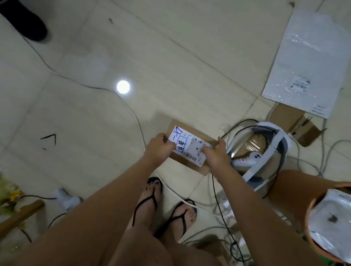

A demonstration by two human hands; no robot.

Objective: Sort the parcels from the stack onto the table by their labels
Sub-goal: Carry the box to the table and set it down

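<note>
Both hands grip parcel [187, 147] edges

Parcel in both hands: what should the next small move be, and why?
Probably hold the parcel steady and read its label before carrying it anywhere. The left hand and right hand grip its two ends, and the label faces up toward the camera with blue handwriting across it.

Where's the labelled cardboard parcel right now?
Head view, centre: cardboard parcel held between left hand and right hand, just left of the white headset, above the floor.
</note>
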